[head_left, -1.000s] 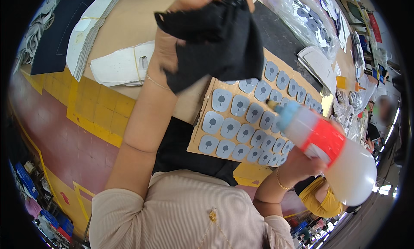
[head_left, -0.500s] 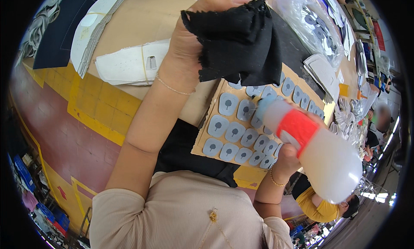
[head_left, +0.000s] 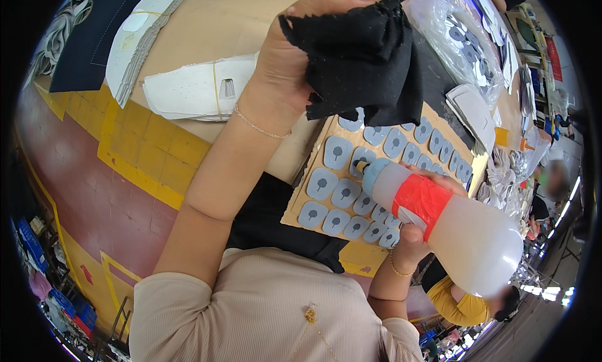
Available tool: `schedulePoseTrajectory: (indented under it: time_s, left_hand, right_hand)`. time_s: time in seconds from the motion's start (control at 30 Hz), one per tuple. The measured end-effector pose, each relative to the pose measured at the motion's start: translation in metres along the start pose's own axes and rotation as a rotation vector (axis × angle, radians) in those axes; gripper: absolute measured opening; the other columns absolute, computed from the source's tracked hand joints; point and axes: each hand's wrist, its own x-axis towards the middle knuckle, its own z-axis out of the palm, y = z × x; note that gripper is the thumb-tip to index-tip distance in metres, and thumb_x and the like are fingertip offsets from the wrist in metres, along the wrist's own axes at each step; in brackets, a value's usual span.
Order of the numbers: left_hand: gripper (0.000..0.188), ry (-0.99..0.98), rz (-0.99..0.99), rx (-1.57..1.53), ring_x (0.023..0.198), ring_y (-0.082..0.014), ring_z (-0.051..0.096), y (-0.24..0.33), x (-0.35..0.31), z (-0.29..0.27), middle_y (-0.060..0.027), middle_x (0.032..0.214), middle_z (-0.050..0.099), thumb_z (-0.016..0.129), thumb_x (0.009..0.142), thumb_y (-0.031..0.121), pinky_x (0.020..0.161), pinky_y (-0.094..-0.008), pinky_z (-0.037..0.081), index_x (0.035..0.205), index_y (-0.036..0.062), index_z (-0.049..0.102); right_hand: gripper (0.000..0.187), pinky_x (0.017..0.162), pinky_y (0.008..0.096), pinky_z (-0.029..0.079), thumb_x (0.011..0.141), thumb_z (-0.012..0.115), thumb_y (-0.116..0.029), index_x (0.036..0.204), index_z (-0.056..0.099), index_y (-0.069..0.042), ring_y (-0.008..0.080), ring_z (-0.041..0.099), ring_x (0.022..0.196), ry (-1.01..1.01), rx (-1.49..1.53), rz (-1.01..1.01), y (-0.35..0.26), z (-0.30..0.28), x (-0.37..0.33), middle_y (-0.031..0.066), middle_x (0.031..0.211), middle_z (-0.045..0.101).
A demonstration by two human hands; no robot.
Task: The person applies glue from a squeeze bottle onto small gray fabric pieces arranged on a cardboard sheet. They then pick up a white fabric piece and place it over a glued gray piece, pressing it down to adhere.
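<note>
A crumpled black cloth [head_left: 367,61] is gripped in my left hand [head_left: 285,61], raised high over the table. My right hand [head_left: 414,236] is wrapped around a translucent squeeze bottle [head_left: 480,236] with a red band, lying tilted with its pale blue cap and dark nozzle toward the left. The nozzle tip is over or at one of the grey rounded patches in the upper rows; whether it touches cannot be made out. Several such patches [head_left: 322,184], each with a dark tree-like mark, lie in rows on a brown cardboard sheet [head_left: 290,216]. The cloth hides part of the far rows.
Bundled white pieces [head_left: 188,89] and a taller white stack [head_left: 128,55] lie at the left. Beyond the cardboard are a clear plastic bag [head_left: 454,42] of patches and pale cut pieces [head_left: 470,114]. A person in yellow [head_left: 458,302] sits at lower right.
The bottle has tipped flatter, its nozzle coming down and left toward the patches. My left hand and the cloth have shifted slightly right.
</note>
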Motion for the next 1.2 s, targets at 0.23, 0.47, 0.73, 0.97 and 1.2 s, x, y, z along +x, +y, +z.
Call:
schedulePoseTrajectory:
  time_s: [0.23, 0.47, 0.73, 0.97, 1.2]
  left_hand:
    - [0.024, 0.093, -0.014, -0.062, 0.062, -0.0163, 0.059, -0.001, -0.003, 0.001, -0.0088, 0.074, 0.059, 0.054, 0.083, 0.022, 0.058, -0.0264, 0.050, 0.090, -0.0008, 0.054]
    - [0.027, -0.009, -0.078, 0.472, 0.075, -0.0111, 0.063, -0.012, -0.006, 0.028, -0.0041, 0.081, 0.066, 0.077, 0.070, 0.019, 0.070, -0.0244, 0.051, 0.086, 0.0014, 0.065]
    - [0.039, -0.260, -0.083, 0.700, 0.077, -0.0118, 0.059, -0.021, -0.007, 0.016, -0.0051, 0.082, 0.063, 0.082, 0.060, 0.007, 0.072, -0.0247, 0.048, 0.092, 0.0025, 0.060]
    - [0.024, -0.095, 0.052, -0.040, 0.069, -0.0140, 0.065, 0.001, -0.007, -0.020, -0.0083, 0.085, 0.066, 0.061, 0.081, 0.019, 0.056, -0.0243, 0.054, 0.099, 0.0029, 0.063]
    - [0.030, -0.103, 0.110, -0.360, 0.054, -0.0227, 0.057, 0.010, 0.004, -0.008, -0.0082, 0.070, 0.050, 0.042, 0.091, 0.035, 0.048, -0.0333, 0.049, 0.084, 0.0064, 0.048]
  right_hand:
    - [0.074, 0.092, 0.0534, 0.044, 0.065, 0.079, -0.045, 0.115, 0.042, -0.004, 0.0386, 0.058, 0.099, 0.151, 0.198, -0.138, 0.002, 0.002, 0.003, 0.0223, 0.104, 0.057]
    - [0.092, 0.092, 0.0566, 0.041, 0.066, 0.064, -0.067, 0.125, 0.036, -0.002, 0.0442, 0.055, 0.103, 0.291, 0.575, -0.313, -0.025, -0.018, 0.012, 0.0284, 0.112, 0.051]
    - [0.100, 0.096, 0.0566, 0.038, 0.063, 0.061, -0.072, 0.130, 0.034, -0.003, 0.0402, 0.051, 0.111, 0.138, 0.685, -0.242, -0.015, -0.003, 0.013, 0.0256, 0.117, 0.051]
    - [0.086, 0.091, 0.0549, 0.044, 0.067, 0.061, -0.069, 0.118, 0.041, -0.003, 0.0340, 0.057, 0.099, 0.361, 0.547, -0.061, -0.015, -0.005, 0.013, 0.0178, 0.105, 0.055]
    - [0.080, 0.089, 0.0477, 0.048, 0.059, 0.082, -0.045, 0.113, 0.042, -0.001, 0.0318, 0.060, 0.098, 0.111, 0.068, -0.008, -0.005, 0.024, 0.010, 0.0183, 0.104, 0.058]
